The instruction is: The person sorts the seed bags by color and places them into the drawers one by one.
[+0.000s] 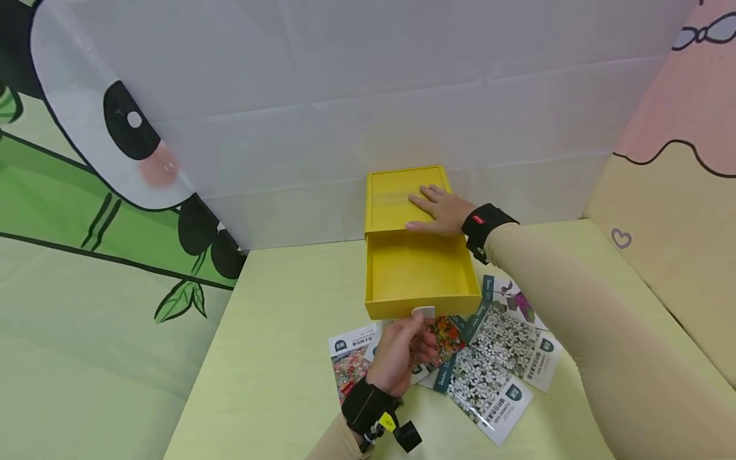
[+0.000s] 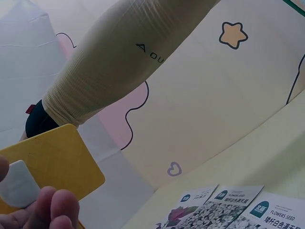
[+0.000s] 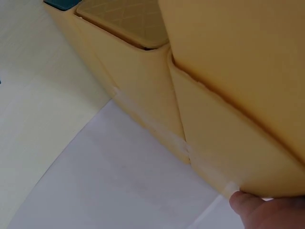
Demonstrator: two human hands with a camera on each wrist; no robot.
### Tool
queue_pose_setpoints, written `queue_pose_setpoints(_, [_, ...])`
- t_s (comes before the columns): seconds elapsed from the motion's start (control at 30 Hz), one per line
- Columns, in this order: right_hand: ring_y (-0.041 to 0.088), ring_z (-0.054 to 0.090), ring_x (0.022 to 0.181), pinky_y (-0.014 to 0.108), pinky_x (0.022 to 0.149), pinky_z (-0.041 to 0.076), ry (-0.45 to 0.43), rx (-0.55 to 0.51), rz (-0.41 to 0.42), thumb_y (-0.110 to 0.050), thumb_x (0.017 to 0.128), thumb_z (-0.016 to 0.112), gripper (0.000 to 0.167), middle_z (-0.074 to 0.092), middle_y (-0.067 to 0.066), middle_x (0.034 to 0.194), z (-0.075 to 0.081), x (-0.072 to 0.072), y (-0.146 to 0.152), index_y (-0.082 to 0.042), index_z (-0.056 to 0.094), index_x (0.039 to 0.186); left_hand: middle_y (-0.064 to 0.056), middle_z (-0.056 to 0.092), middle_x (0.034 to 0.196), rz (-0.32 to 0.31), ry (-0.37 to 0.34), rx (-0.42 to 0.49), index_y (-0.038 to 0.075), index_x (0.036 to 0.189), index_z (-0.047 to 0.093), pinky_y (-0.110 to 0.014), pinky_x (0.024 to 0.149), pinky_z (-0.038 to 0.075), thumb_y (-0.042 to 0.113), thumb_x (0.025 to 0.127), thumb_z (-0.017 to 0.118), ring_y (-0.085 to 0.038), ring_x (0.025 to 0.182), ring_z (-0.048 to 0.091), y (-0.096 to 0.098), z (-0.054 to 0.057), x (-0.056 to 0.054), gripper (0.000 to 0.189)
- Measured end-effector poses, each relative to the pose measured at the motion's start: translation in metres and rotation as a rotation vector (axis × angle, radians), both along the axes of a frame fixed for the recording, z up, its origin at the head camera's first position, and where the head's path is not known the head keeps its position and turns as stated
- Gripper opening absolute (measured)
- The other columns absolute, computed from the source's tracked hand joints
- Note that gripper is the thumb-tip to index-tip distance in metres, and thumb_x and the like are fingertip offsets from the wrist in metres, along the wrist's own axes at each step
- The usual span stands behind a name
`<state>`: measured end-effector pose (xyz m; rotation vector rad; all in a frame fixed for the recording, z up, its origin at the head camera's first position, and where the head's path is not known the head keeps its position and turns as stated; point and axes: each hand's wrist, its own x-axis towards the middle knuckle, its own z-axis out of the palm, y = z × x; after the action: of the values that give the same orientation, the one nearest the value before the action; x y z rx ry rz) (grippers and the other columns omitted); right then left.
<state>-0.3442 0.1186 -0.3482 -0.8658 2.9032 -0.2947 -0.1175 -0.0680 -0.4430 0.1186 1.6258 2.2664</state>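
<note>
A yellow box (image 1: pixel 386 199) stands at the back of the table with its drawer (image 1: pixel 397 308) slid out toward me. My left hand (image 1: pixel 397 358) is in front, pinching the white pull tab (image 1: pixel 424 312) on the drawer's front wall. In the left wrist view its fingertips (image 2: pixel 62 205) show close by the tab (image 2: pixel 19 183). My right hand (image 1: pixel 441 212) rests on the box top with fingers spread. The right wrist view has the box's yellow side (image 3: pixel 233 129) and part of that hand (image 3: pixel 269 210) at the lower edge.
Several flower seed packets (image 1: pixel 489 399) lie overlapping on the pale table (image 1: pixel 270 345), in front of and right of the drawer. Part of them is hidden beneath the drawer and left hand. A white printed backdrop (image 1: pixel 322 147) rises right behind the box.
</note>
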Motion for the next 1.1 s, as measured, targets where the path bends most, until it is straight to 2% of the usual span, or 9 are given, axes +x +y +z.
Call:
queue_pose_setpoints(0.1, [0.034,0.002,0.146,0.055,0.115,0.008,-0.004,0.007,-0.001,-0.082,0.082,0.033,0.099,0.006,0.016,0.160,0.000,0.000,0.000,-0.019,0.014,0.156,-0.005,0.063,0.081,-0.011,0.030,-0.046,-0.001,0.114,0.063,-0.023,0.059,0.049,0.037,0.098,0.055,-0.016,0.067,0.063,-0.004,-0.001,0.000,0.042])
queue_pose_setpoints(0.2, [0.033,0.002,0.147,0.054,0.116,0.008,-0.003,0.012,-0.011,-0.080,0.083,0.034,0.097,0.005,0.015,0.160,0.003,0.000,-0.001,-0.020,0.013,0.156,-0.009,0.062,0.083,-0.015,0.094,-0.175,-0.001,0.111,0.063,-0.025,0.062,0.049,0.034,0.098,0.055,-0.018,0.069,0.063,-0.011,0.001,-0.001,0.039])
queue_pose_setpoints(0.3, [0.034,0.002,0.146,0.054,0.116,0.007,-0.003,0.006,-0.018,-0.078,0.085,0.036,0.095,0.005,0.016,0.160,0.005,0.001,-0.001,-0.019,0.013,0.156,-0.010,0.062,0.084,-0.021,0.206,-0.406,0.000,0.110,0.064,-0.028,0.064,0.050,0.034,0.099,0.054,-0.020,0.070,0.062,-0.019,0.001,-0.003,0.036])
queue_pose_setpoints(0.43, [0.033,0.001,0.147,0.054,0.116,0.007,0.000,0.014,-0.025,-0.079,0.085,0.036,0.095,0.005,0.015,0.160,0.004,0.001,0.000,-0.020,0.013,0.156,-0.001,0.063,0.083,-0.032,0.349,-0.750,0.007,0.112,0.067,-0.027,0.061,0.049,0.039,0.098,0.054,-0.014,0.070,0.059,-0.031,-0.003,-0.005,0.037])
queue_pose_setpoints(0.53, [0.033,0.003,0.147,0.053,0.116,0.008,0.013,0.014,-0.021,-0.080,0.084,0.035,0.096,0.007,0.015,0.160,0.000,0.000,0.000,-0.021,0.014,0.156,0.002,0.064,0.084,-0.046,0.432,-0.944,0.009,0.113,0.067,-0.028,0.060,0.047,0.042,0.096,0.056,-0.011,0.070,0.057,-0.038,-0.009,-0.006,0.040])
queue_pose_setpoints(0.63, [0.034,0.004,0.146,0.054,0.115,0.009,0.025,-0.001,-0.008,-0.080,0.084,0.036,0.096,0.008,0.015,0.160,-0.004,-0.001,0.000,-0.020,0.015,0.156,-0.003,0.066,0.089,-0.045,0.492,-1.092,0.005,0.116,0.067,-0.031,0.063,0.049,0.043,0.094,0.060,-0.014,0.073,0.059,-0.043,-0.016,-0.008,0.045])
queue_pose_setpoints(0.83, [0.034,0.005,0.146,0.055,0.115,0.009,0.029,0.001,-0.007,-0.076,0.086,0.038,0.092,0.009,0.015,0.160,-0.003,0.004,-0.002,-0.020,0.015,0.156,-0.015,0.063,0.115,-0.019,0.492,-1.285,0.002,0.130,0.058,-0.045,0.080,0.052,0.051,0.082,0.072,-0.031,0.100,0.061,-0.043,-0.028,-0.015,0.070])
queue_pose_setpoints(1.0, [0.034,0.005,0.146,0.055,0.115,0.009,0.023,0.002,-0.006,-0.069,0.090,0.042,0.087,0.009,0.017,0.160,0.004,0.014,-0.004,-0.018,0.016,0.156,-0.011,0.058,0.109,-0.003,0.485,-1.380,0.003,0.129,0.058,-0.037,0.069,0.050,0.055,0.072,0.079,-0.023,0.084,0.055,-0.043,-0.042,-0.018,0.080])
queue_pose_setpoints(1.1, [0.034,0.004,0.146,0.055,0.115,0.009,0.019,0.003,-0.006,-0.075,0.087,0.038,0.092,0.008,0.016,0.160,0.002,0.014,-0.002,-0.019,0.015,0.156,-0.010,0.056,0.103,-0.011,0.487,-1.409,0.003,0.127,0.059,-0.033,0.063,0.046,0.057,0.070,0.079,-0.019,0.076,0.049,-0.043,-0.048,-0.017,0.081])
